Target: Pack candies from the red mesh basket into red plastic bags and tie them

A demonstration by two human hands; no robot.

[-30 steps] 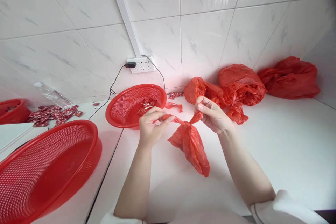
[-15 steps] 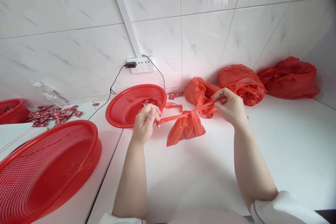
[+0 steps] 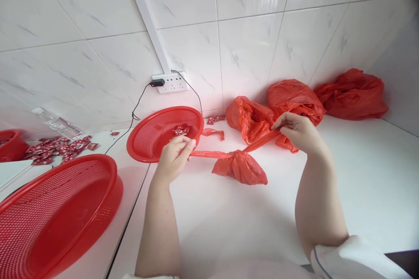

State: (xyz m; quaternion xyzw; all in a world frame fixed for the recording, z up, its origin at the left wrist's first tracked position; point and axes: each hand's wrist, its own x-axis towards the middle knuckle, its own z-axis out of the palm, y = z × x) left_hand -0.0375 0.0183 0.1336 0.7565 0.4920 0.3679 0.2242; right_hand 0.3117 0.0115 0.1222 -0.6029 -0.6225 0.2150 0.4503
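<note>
A small red plastic bag [image 3: 244, 168] hangs in front of me, its neck gathered into a knot with two long handles pulled out sideways. My left hand [image 3: 173, 157] pinches the end of the left handle, in front of a red mesh basket. The right handle's end is gripped by my right hand [image 3: 297, 133], which is higher than the left. Both handles are stretched taut. What the bag holds is hidden; its lower part looks filled.
The red basket [image 3: 144, 130] holds several small red packets [image 3: 181, 130]. A larger red basket [image 3: 113, 174] stands at the left. Crumpled red bags [image 3: 294, 98] line the wall. More packets [image 3: 60, 148], a plastic bottle [image 3: 59, 123] and a power strip [image 3: 170, 83] with cables are at the back.
My hands have moved farther apart, the right one outward to the right. The handles are drawn longer and the knot is tighter. The bag has swung slightly right and the view has shifted a little.
</note>
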